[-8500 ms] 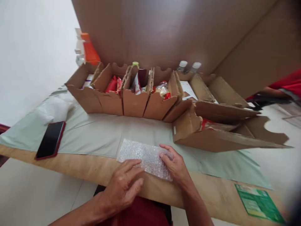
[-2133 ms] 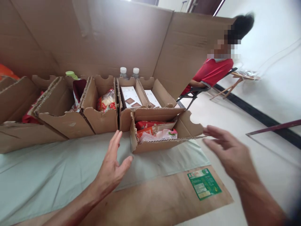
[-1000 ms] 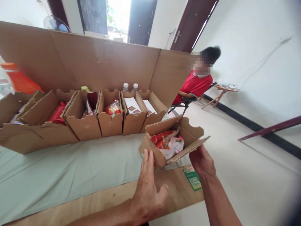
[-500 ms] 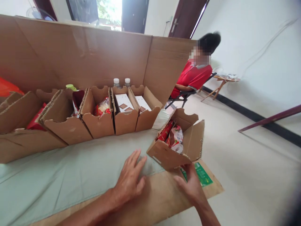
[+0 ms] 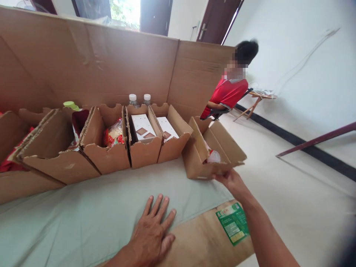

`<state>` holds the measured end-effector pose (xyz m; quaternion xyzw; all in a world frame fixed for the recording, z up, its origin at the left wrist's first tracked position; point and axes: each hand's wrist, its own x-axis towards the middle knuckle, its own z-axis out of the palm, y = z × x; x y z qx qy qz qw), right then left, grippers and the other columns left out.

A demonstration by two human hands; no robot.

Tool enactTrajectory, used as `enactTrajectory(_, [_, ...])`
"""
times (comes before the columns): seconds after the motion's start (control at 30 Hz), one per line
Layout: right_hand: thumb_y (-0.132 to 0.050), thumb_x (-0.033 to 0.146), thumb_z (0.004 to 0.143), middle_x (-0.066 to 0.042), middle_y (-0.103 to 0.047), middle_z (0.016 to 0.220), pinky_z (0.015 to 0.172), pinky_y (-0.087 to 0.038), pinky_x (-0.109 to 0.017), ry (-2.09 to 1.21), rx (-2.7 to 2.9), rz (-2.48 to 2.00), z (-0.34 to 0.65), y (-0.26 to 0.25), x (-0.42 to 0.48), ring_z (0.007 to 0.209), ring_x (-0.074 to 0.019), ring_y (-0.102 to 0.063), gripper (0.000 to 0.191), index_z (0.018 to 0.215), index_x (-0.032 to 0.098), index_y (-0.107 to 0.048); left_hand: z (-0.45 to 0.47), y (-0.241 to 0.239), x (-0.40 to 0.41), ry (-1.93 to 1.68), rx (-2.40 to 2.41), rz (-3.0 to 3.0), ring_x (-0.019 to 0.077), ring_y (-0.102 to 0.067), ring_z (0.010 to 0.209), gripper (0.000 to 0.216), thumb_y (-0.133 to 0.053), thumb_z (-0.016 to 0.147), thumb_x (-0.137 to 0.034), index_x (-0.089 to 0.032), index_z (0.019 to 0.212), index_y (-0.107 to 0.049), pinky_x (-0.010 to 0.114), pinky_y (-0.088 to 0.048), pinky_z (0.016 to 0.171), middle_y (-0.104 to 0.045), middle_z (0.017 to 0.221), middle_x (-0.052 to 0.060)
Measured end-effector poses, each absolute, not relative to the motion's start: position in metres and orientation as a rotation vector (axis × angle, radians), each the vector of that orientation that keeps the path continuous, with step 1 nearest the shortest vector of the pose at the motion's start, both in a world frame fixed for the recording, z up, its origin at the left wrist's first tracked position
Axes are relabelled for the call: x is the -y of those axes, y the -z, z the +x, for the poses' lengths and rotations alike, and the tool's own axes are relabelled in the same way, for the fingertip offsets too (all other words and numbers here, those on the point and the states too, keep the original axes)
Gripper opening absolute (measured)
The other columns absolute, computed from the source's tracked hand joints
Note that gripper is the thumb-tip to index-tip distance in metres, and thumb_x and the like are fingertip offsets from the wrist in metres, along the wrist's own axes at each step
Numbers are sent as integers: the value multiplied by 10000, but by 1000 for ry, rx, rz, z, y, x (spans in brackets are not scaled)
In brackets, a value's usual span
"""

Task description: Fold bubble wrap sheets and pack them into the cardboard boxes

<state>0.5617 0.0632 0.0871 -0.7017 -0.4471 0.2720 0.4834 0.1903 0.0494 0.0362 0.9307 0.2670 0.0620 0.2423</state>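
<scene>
white wall (image 5: pixel 311 70) | black skirting (image 5: pixel 294 141) below | pale floor (image 5: pixel 278 211) | maroon door (image 5: pixel 215 18), metal handle (image 5: pixel 203 29) | bright opening (image 5: pixel 134 16) between dark panels (image 5: pixel 155 16), greenery (image 5: pixel 122 9) beyond | small wooden stand (image 5: pixel 258 96) near wall

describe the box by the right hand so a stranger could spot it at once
Start at the tall cardboard screen and follow the row of open boxes before it to the right. The box is the last one, with the right hand at its near edge. Unlike the two boxes just left of it, which hold white cartons, it holds pale wrapping.
</scene>
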Motion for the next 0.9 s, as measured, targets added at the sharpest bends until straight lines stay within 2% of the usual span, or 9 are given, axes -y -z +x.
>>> enactTrajectory(0.13, [-861,396,563,-94,-778,1091,984,-540,-471,-763,1115,-1606,582,-93,-126,1050,-311,-694,500,1003,231,-693,190,-27,-49,-216,-716,2579,379,-146,1584,675,-589,976,-430,-324,1600,-353,633,-145,1278,-153,1711,98])
enactTrajectory(0.33, [-848,364,595,-63,-769,1121,984,-541,-424,-853,1173,-1493,579,-88,-181,1037,-252,-683,488,1031,240,-668,190,-20,-50,-226,-713,2583,392,-164,1581,708,-596,968,-482,-334,1607,-330,655,-162,1267,-153,1715,92])
enactTrajectory(0.43, [-806,367,791,-66,-740,1137,953,-563,-433,-861,1205,-1498,572,-86,-189,1023,-224,-684,375,1095,201,-665,191,-23,-51,-200,-702,2579,397,-144,1581,685,-561,989,-496,-329,1609,-322,681,-168,1254,-154,1711,118])
enactTrajectory(0.53, [-659,370,982,-82,-687,1200,908,-585,-426,-822,1236,-1539,568,-85,-191,1026,-206,-684,292,1195,170,-652,192,-29,-51,-162,-690,2562,403,-125,1578,652,-514,1012,-511,-314,1606,-332,708,-170,1242,-176,1703,147])
enactTrajectory(0.6, [-640,364,1000,-79,-682,1198,889,-592,-409,-759,1254,-1583,566,-88,-186,1014,-198,-684,272,1190,171,-659,193,-33,-51,-141,-693,2543,404,-109,1577,636,-488,1022,-522,-299,1601,-347,719,-166,1238,-186,1699,163])
enactTrajectory(0.73, [-749,291,858,-69,-726,1022,820,-578,-401,-434,1195,-1689,553,-110,-158,923,-228,-682,235,1062,186,-696,193,-37,-52,-147,-691,2516,410,-94,1573,638,-476,1018,-560,-287,1587,-374,736,-158,1229,-198,1695,188])
enactTrajectory(0.83, [-668,329,867,-64,-729,968,747,-542,-365,-63,1147,-1678,520,-139,-133,871,-233,-675,325,1169,210,-676,192,-39,-53,-174,-669,2519,407,-109,1572,629,-467,1018,-570,-275,1569,-400,729,-168,1228,-224,1689,204])
enactTrajectory(0.9, [-614,348,898,-42,-740,904,661,-515,-318,54,1356,-1659,485,-159,-127,756,-204,-678,394,1273,233,-656,192,-41,-53,-208,-686,2530,396,-122,1574,600,-466,1024,-546,-274,1556,-416,716,-173,1231,-240,1685,209])
